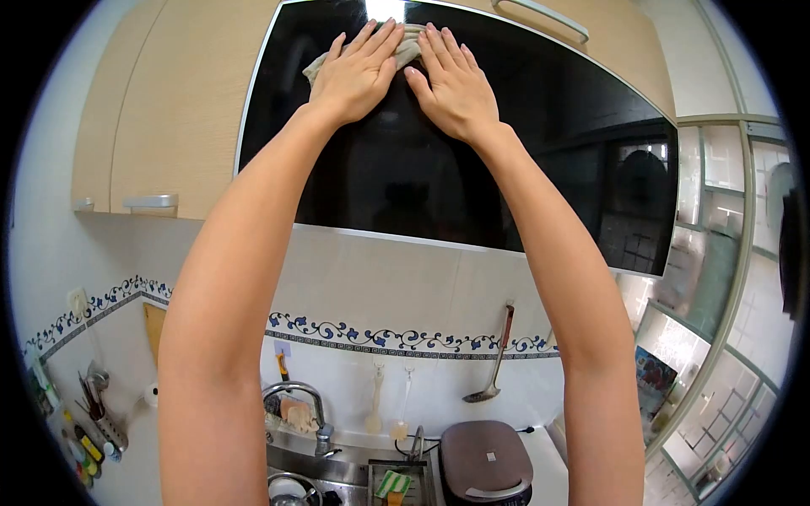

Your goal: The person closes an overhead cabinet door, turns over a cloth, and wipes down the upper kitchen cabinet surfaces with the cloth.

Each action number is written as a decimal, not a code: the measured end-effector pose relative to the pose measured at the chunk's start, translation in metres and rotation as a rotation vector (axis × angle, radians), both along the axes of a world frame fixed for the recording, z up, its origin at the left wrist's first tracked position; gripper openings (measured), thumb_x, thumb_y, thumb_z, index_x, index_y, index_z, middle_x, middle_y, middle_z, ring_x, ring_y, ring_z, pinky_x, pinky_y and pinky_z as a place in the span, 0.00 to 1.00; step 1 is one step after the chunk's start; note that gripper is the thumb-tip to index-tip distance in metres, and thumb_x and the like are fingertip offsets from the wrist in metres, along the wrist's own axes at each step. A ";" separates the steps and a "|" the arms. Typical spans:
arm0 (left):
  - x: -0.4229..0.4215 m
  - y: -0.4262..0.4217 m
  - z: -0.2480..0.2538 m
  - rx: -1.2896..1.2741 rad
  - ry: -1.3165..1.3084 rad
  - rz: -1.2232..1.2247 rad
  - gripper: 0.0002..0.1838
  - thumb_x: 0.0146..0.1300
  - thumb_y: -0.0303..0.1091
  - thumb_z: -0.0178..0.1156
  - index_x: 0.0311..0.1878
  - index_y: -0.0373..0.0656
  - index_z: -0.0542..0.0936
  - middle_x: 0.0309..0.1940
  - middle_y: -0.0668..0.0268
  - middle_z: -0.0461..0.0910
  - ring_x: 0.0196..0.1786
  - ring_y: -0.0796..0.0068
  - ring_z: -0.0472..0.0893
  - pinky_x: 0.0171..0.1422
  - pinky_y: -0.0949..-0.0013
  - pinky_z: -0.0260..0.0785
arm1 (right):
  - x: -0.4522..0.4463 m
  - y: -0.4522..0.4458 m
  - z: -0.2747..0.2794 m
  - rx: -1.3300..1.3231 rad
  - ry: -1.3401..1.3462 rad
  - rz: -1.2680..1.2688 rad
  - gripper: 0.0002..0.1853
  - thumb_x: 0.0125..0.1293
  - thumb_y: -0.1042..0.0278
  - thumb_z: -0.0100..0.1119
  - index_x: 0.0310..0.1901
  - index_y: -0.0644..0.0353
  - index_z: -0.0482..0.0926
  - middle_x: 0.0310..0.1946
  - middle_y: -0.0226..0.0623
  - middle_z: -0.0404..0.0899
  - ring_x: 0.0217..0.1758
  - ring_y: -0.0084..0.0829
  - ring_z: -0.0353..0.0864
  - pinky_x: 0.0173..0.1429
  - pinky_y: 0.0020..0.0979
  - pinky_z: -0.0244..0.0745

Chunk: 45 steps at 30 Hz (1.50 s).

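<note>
Both grips are up high and laid flat, fingers straight, not clenched round anything: the left hand (354, 80) presses on a crumpled pale cloth (408, 51), and the right hand (457, 91) is just beside it, though I can't tell how much cloth is under those fingers. So the cloth sits near the top edge of a glossy black cabinet panel (405, 169) with a thin silvery frame, and the panel's shiny enough to throw back reflections.

Room's a kitchen. Pale wood-look cupboards (181, 110) on the left with metal handles, light wall tiles with a blue scroll border (380, 335), patterned window panes (717, 278) off to the right.

As for brands, no luck: the brown-lidded appliance (487, 455) on the desk has a small light label (491, 457), too tiny to read, and same deal with the bottles (88, 443) at far left.

Down below there's a sink with a curved faucet (323, 426), a green-striped sponge (393, 483), and a ladle (498, 354) hanging on the wall. Both forearms cut across the view, hiding chunks of tile and desk.
</note>
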<state>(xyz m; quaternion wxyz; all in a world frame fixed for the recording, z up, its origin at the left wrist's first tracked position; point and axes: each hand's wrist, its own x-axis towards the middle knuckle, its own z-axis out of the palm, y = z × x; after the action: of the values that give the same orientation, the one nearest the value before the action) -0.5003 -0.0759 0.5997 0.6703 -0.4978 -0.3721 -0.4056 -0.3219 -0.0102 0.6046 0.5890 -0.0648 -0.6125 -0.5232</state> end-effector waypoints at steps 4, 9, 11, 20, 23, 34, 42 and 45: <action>-0.003 -0.005 -0.011 -0.058 -0.027 -0.003 0.29 0.78 0.46 0.37 0.80 0.58 0.57 0.81 0.71 0.53 0.82 0.66 0.51 0.83 0.50 0.41 | -0.005 -0.003 -0.010 0.008 -0.002 0.005 0.34 0.76 0.43 0.39 0.74 0.60 0.64 0.77 0.42 0.59 0.81 0.38 0.55 0.83 0.40 0.48; -0.009 -0.007 -0.025 -0.056 -0.029 -0.010 0.28 0.78 0.46 0.37 0.80 0.57 0.58 0.81 0.70 0.54 0.82 0.65 0.52 0.83 0.50 0.41 | -0.010 -0.005 -0.023 -0.002 -0.024 0.030 0.34 0.76 0.43 0.40 0.73 0.61 0.65 0.76 0.42 0.61 0.81 0.38 0.56 0.82 0.40 0.49; -0.013 -0.006 -0.031 0.010 -0.010 0.004 0.28 0.78 0.47 0.39 0.78 0.56 0.61 0.79 0.70 0.59 0.80 0.66 0.57 0.82 0.50 0.45 | -0.011 -0.007 -0.027 0.001 -0.028 0.035 0.34 0.76 0.43 0.40 0.73 0.61 0.65 0.76 0.42 0.61 0.81 0.38 0.56 0.82 0.40 0.49; -0.017 -0.014 -0.056 -0.015 -0.044 0.001 0.28 0.78 0.47 0.39 0.78 0.56 0.60 0.79 0.70 0.59 0.81 0.64 0.56 0.82 0.48 0.43 | -0.018 -0.014 -0.048 -0.035 -0.049 0.026 0.35 0.76 0.43 0.41 0.74 0.62 0.64 0.77 0.43 0.60 0.81 0.37 0.55 0.82 0.40 0.49; -0.021 -0.016 -0.060 -0.037 -0.042 0.015 0.28 0.78 0.47 0.38 0.79 0.56 0.60 0.79 0.70 0.58 0.81 0.65 0.55 0.83 0.49 0.40 | -0.017 -0.016 -0.048 -0.037 -0.066 0.016 0.35 0.76 0.43 0.41 0.74 0.62 0.64 0.77 0.42 0.59 0.81 0.37 0.54 0.82 0.40 0.49; -0.036 -0.019 -0.050 -0.058 -0.019 -0.004 0.28 0.79 0.46 0.38 0.80 0.57 0.57 0.80 0.71 0.55 0.82 0.66 0.52 0.83 0.49 0.38 | -0.022 -0.016 -0.040 -0.018 -0.104 -0.010 0.34 0.76 0.43 0.41 0.73 0.61 0.65 0.77 0.40 0.60 0.81 0.37 0.56 0.82 0.41 0.48; -0.049 -0.019 -0.028 -0.020 -0.017 0.007 0.28 0.79 0.47 0.37 0.80 0.58 0.58 0.80 0.72 0.55 0.82 0.68 0.51 0.84 0.49 0.37 | -0.038 -0.018 -0.017 0.007 -0.075 -0.015 0.35 0.76 0.42 0.40 0.74 0.60 0.63 0.77 0.40 0.59 0.81 0.37 0.54 0.83 0.41 0.47; -0.055 -0.020 -0.017 -0.015 -0.007 0.000 0.28 0.79 0.48 0.37 0.80 0.58 0.58 0.80 0.72 0.55 0.82 0.68 0.51 0.84 0.49 0.37 | -0.040 -0.020 -0.009 0.001 -0.084 -0.028 0.36 0.77 0.41 0.38 0.75 0.58 0.61 0.78 0.40 0.58 0.82 0.37 0.52 0.83 0.40 0.45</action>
<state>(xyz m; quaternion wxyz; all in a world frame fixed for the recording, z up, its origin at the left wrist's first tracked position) -0.5556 -0.0959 0.5825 0.6654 -0.5012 -0.3775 -0.4044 -0.3622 -0.0298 0.5957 0.5555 -0.0511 -0.6354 -0.5339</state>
